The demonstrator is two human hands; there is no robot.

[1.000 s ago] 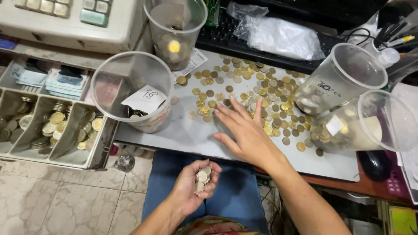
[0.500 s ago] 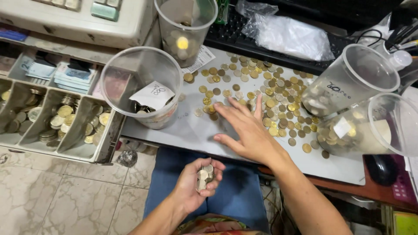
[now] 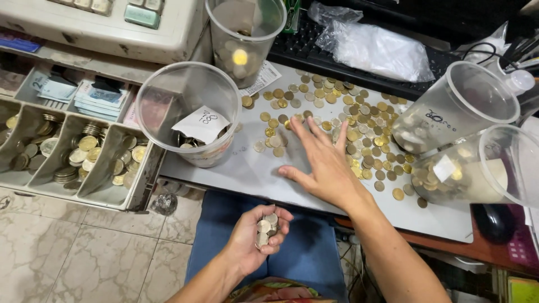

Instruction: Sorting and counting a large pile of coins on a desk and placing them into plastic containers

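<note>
- I see a small stack of silver coins cupped in my left hand, fingers curled around it, low above my lap.
- My right hand lies flat on the grey board, fingers spread apart, touching the loose coins.
- A clear tub with a paper slip stands just left.
- The cash drawer holds coins and notes.
- Two tilted tubs sit at right.
</note>
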